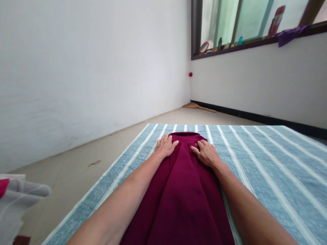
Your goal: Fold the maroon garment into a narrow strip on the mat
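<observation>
A dark red garment [182, 190] lies lengthwise on a blue sheet with white stripes [268, 163], reaching from near me to its far end. My left hand [166, 145] rests flat on the garment's far left part, fingers spread. My right hand [206, 153] lies flat on the far right part, fingers apart too. A raised fold of the cloth runs between the two hands. Neither hand grips the fabric.
A beige floor [76, 163] runs left of the sheet to a white wall. Folded grey and white cloth [17, 200] sits at the lower left. A broom [201, 108] lies in the far corner. A window ledge [255, 42] above holds small items.
</observation>
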